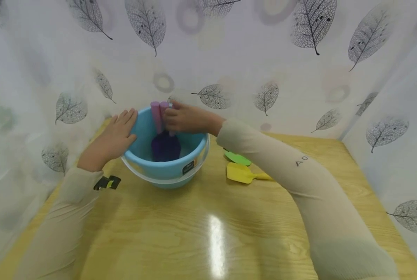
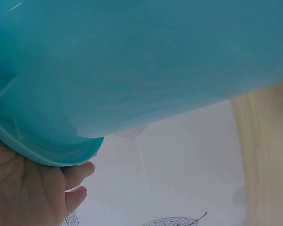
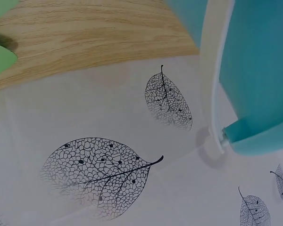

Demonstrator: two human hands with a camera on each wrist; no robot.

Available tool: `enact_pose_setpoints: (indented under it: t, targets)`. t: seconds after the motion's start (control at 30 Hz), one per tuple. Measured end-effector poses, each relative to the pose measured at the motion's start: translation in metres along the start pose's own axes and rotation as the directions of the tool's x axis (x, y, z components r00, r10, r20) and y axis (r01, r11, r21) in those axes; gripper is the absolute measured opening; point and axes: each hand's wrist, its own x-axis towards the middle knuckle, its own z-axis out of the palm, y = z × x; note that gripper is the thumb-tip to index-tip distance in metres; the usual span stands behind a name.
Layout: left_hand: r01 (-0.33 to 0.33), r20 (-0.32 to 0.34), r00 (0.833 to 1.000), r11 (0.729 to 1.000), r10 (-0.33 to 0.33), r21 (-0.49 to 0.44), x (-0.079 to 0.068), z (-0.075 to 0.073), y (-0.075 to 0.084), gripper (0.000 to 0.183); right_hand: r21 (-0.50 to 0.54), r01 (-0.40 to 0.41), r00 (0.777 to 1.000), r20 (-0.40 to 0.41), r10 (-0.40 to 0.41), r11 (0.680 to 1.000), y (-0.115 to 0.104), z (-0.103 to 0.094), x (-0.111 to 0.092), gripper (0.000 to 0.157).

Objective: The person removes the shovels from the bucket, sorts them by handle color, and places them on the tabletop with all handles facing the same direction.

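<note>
A light blue bucket (image 1: 152, 165) stands on the table, its white handle lowered round the near side. Inside it, two pinkish-purple handles (image 1: 156, 114) lean on the far wall, and a dark purple toy piece (image 1: 166, 147) lies lower down. My left hand (image 1: 112, 136) rests on the bucket's left rim with fingers extended; the left wrist view shows its palm (image 2: 30, 193) against the rim. Reaching in over the right side, my right hand (image 1: 185, 118) has curled fingers round a lilac handle beside the other two. Most of that handle is hidden by the fingers.
A yellow toy shovel (image 1: 240, 173) lies on the wooden table (image 1: 180, 233) right of the bucket. Behind it, a green toy (image 1: 239, 158) is partly covered by my right sleeve. A leaf-patterned white curtain (image 1: 201, 58) hangs along the back and sides.
</note>
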Motion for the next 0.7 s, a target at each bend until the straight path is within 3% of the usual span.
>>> enact_pose_setpoints:
  t: [0.3, 0.7]
  targets:
    - [-0.006, 0.001, 1.0, 1.0, 0.006, 0.016, 0.0, 0.002, -0.002, 0.064, -0.052, -0.111, 0.994, -0.006, 0.111, 0.992, 0.008, -0.006, -0.023, 0.027]
    - [-0.002, 0.004, 1.0, 1.0, 0.002, -0.003, -0.001, 0.0, 0.001, 0.065, -0.008, -0.193, 0.981, -0.036, 0.193, 0.981, 0.004, -0.013, -0.046, 0.023]
